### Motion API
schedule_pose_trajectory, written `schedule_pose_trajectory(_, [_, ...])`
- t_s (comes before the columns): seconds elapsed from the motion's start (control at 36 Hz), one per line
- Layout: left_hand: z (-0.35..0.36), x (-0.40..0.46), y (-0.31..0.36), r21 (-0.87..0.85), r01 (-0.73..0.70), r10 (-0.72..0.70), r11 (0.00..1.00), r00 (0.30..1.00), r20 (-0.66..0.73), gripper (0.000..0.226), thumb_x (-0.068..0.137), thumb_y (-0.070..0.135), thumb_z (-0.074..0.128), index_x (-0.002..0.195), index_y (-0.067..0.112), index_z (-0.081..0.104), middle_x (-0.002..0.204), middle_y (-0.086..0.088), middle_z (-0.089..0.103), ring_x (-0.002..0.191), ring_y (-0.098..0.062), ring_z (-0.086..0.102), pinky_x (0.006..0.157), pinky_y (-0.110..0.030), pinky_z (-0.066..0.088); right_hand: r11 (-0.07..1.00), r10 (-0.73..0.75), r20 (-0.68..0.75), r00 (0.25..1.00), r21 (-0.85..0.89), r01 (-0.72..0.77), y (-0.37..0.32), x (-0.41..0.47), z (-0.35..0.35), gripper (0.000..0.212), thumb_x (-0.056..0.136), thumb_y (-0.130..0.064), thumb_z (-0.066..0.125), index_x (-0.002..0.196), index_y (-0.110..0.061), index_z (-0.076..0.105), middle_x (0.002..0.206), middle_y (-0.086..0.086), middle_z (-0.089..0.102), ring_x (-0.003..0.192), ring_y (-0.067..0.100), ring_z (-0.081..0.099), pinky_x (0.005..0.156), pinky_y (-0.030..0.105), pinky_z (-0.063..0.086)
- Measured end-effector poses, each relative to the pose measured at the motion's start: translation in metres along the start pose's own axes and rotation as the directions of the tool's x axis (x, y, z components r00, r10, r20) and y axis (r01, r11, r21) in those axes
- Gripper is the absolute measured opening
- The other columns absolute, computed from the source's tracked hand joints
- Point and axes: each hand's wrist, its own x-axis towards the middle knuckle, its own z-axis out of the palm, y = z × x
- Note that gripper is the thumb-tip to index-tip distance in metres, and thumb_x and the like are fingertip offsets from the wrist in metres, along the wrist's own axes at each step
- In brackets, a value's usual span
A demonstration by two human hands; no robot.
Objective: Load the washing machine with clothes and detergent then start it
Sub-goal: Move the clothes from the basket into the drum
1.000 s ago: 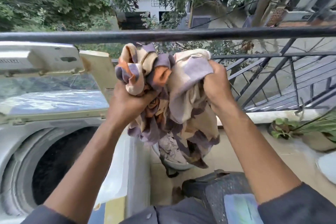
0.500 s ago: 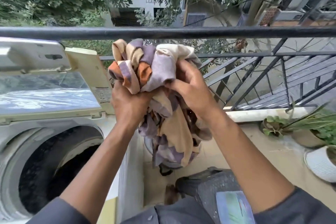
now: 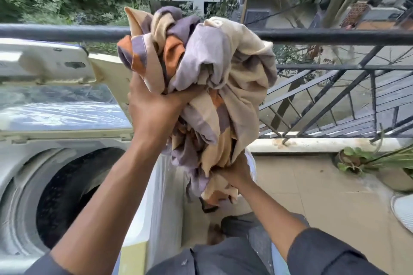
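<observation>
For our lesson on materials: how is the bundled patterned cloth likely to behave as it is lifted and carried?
Probably floppy: the patterned cloth bunches in folds and sags below the left hand. Likely light, since it is held above the railing. Loose ends may trail, which is perhaps why the right hand gathers the bottom.

Two hands (image 3: 154,109), one cloth bundle (image 3: 212,78), one washer (image 3: 67,185), two pots (image 3: 395,178).

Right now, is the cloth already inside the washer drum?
No. Both the left hand and right hand grip the bundled cloth in the air, right of the open drum.
</observation>
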Motion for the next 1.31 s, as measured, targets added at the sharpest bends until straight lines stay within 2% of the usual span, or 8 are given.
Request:
schedule_pose_trajectory(0.08, [-0.002,0.002,0.001,0.080,-0.039,0.037,0.996,0.999,0.025,0.080,0.053,0.051,0.100,0.124,0.028,0.070,0.111,0.011,0.078,0.104,-0.010,0.075,0.090,-0.044,0.062,0.989,0.082,0.007,0.997,0.122,-0.083,-0.035,-0.009,-0.011,0.054,0.085,-0.027,0.081,0.132,-0.015,0.057,0.119,0.011,0.069,0.107,0.037,0.070,0.078,0.053,0.062])
schedule_pose_trajectory(0.19, [-0.003,0.002,-0.004,0.326,-0.117,0.096,0.938,0.992,0.080,0.066,0.054,0.062,0.089,0.109,0.030,0.070,0.090,0.014,0.073,0.090,-0.011,0.072,0.074,-0.032,0.056,0.962,0.246,-0.032,0.969,0.133,-0.240,-0.050,-0.012,-0.034,0.038,0.096,-0.027,0.064,0.133,-0.019,0.060,0.097,0.009,0.065,0.063,0.036,0.070,0.044,0.048,0.059])
schedule_pose_trajectory(0.36, [0.000,0.005,-0.030,0.521,-0.248,0.164,0.816,0.965,0.203,0.061,0.058,0.061,0.072,0.103,0.021,0.062,0.091,-0.005,0.066,0.086,-0.039,0.067,0.066,-0.038,0.045,0.971,0.194,-0.233,0.953,0.187,-0.152,-0.048,-0.009,-0.076,0.021,0.092,-0.031,0.067,0.101,-0.012,0.065,0.105,0.012,0.072,0.101,0.038,0.067,0.087,0.046,0.055])
schedule_pose_trajectory(0.67, [0.008,-0.011,-0.062,0.497,-0.153,0.017,0.854,0.963,0.268,0.097,0.055,0.073,0.088,0.133,0.032,0.047,0.123,0.002,0.060,0.113,-0.030,0.064,0.088,-0.040,0.055,0.815,-0.142,-0.354,0.924,0.488,0.312,-0.153,-0.068,-0.123,0.042,0.088,-0.006,0.057,0.119,-0.033,0.068,0.100,-0.012,0.078,0.095,0.007,0.074,0.087,0.032,0.061])
schedule_pose_trajectory(0.83, [0.008,-0.008,-0.076,0.261,-0.119,-0.017,0.958,0.886,0.464,0.133,0.037,0.080,0.094,0.144,0.041,0.025,0.150,0.003,0.048,0.141,-0.011,0.050,0.119,-0.039,0.044,0.847,-0.223,-0.230,0.947,0.436,0.305,-0.185,-0.094,-0.105,0.032,0.081,-0.038,0.059,0.110,-0.031,0.072,0.093,-0.001,0.079,0.089,0.026,0.076,0.084,0.058,0.060])
schedule_pose_trajectory(1.03, [0.015,-0.022,-0.070,0.304,-0.061,0.001,0.951,0.981,0.195,0.128,0.033,0.083,0.091,0.140,0.031,0.042,0.129,0.011,0.061,0.119,-0.012,0.065,0.099,-0.040,0.058,0.775,-0.349,-0.013,0.937,0.559,0.296,-0.199,-0.119,-0.106,0.053,0.078,-0.038,0.062,0.096,0.011,0.060,0.096,0.033,0.068,0.088,0.041,0.065,0.092,0.069,0.049])
schedule_pose_trajectory(1.19, [0.016,-0.034,-0.061,0.415,0.011,-0.014,0.910,1.000,0.004,0.138,0.047,0.091,0.071,0.162,0.029,0.027,0.149,0.003,0.052,0.124,-0.018,0.053,0.093,-0.019,0.036,0.733,-0.428,0.138,0.893,0.630,0.255,-0.194,-0.117,-0.129,0.031,0.098,-0.030,0.053,0.093,-0.009,0.075,0.100,0.019,0.076,0.096,0.030,0.072,0.095,0.052,0.057])
schedule_pose_trajectory(1.31, [0.019,-0.031,-0.058,0.344,0.027,-0.019,0.939,0.999,-0.025,0.125,0.053,0.084,0.073,0.158,0.028,0.036,0.150,0.001,0.055,0.129,-0.024,0.056,0.099,-0.029,0.045,0.643,-0.373,-0.050,0.926,0.706,0.297,-0.175,-0.111,-0.126,0.034,0.108,-0.025,0.048,0.103,-0.005,0.075,0.100,0.021,0.077,0.089,0.033,0.076,0.074,0.039,0.063])
